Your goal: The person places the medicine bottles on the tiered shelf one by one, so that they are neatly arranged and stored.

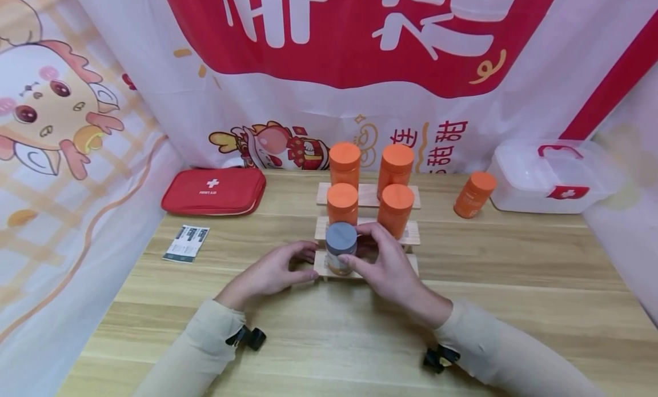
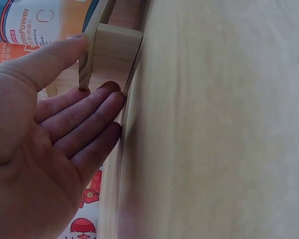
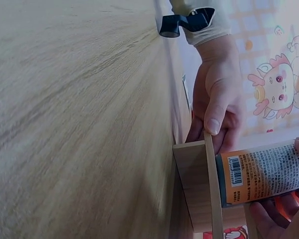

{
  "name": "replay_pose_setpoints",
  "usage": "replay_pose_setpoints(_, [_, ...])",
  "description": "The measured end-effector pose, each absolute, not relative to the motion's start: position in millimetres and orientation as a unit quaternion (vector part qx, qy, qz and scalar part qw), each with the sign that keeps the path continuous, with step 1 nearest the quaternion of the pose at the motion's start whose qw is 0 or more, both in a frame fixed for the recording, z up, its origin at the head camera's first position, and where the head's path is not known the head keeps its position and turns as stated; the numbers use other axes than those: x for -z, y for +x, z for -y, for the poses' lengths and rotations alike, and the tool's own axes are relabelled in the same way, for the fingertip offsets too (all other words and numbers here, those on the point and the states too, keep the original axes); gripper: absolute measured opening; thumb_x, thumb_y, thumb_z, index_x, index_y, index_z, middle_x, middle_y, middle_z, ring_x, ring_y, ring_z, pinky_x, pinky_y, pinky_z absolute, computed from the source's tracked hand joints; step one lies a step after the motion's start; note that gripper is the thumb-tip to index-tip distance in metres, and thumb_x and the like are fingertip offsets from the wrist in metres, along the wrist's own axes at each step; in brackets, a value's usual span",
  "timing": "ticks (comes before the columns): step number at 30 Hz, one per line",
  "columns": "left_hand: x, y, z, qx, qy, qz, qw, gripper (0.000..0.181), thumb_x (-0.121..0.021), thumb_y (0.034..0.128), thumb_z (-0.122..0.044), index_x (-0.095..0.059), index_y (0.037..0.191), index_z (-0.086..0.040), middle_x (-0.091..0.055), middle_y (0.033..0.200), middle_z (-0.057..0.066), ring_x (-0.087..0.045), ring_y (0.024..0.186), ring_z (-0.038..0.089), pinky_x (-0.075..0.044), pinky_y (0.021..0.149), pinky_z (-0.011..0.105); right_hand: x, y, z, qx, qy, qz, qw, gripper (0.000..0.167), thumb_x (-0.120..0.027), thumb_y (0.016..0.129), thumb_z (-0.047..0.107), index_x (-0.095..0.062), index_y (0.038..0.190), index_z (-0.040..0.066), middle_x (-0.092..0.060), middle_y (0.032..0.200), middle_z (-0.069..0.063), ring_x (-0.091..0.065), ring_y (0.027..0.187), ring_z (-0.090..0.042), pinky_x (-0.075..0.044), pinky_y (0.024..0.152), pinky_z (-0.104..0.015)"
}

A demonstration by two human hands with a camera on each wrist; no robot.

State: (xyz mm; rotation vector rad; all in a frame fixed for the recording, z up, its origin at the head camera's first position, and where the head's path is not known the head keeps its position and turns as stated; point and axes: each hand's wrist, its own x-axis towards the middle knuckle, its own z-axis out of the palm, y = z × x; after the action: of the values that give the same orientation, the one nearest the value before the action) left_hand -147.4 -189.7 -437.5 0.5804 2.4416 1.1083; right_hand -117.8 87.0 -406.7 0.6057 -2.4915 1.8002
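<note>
A small wooden step rack (image 1: 366, 196) stands on the table. Its lowest step carries a supplement bottle (image 1: 341, 240) with a dark grey lid and an orange-and-white label (image 3: 264, 172). My right hand (image 1: 385, 265) holds this bottle between thumb and fingers; its base meets the step in the right wrist view. At the rack's left end, my left hand (image 1: 275, 268) pinches the lowest step's edge, the thumb (image 2: 65, 52) at one corner and a finger at the other. Orange bottles fill both upper steps: two behind (image 1: 345, 163) and two in the middle row (image 1: 396, 208).
Another orange bottle (image 1: 474, 195) stands to the right, beside a clear first-aid box (image 1: 545, 183) with a red clasp. A red first-aid pouch (image 1: 213, 191) and a printed leaflet (image 1: 186, 244) lie at left. A printed cloth (image 1: 288, 94) hangs behind the table.
</note>
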Motion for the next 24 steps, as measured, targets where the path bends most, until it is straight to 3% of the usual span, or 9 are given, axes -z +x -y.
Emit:
replay_pose_setpoints(9, [438,-149,189,-0.396,0.204,-0.872,0.203,0.062,-0.079,0.1002,-0.033,-0.056,0.154,-0.012,-0.072,0.139,0.002,-0.065,0.133,0.023,-0.048,0.122,0.054,407,-117,-86,-0.588,0.177,0.789,-0.009,0.061,-0.087,0.092,0.010,-0.056,0.144,0.005,-0.065,0.137,-0.014,-0.068,0.119,-0.028,-0.064,0.101,-0.047])
replay_pose_setpoints(24, [439,-149,189,-0.389,0.203,-0.876,0.198,0.062,-0.080,0.0996,-0.034,-0.057,0.153,-0.012,-0.072,0.137,0.001,-0.066,0.132,0.023,-0.048,0.121,0.054,400,-110,-106,-0.568,0.205,0.797,0.016,0.057,-0.087,0.091,0.008,-0.061,0.142,0.002,-0.071,0.136,-0.014,-0.073,0.122,-0.031,-0.062,0.105,-0.048])
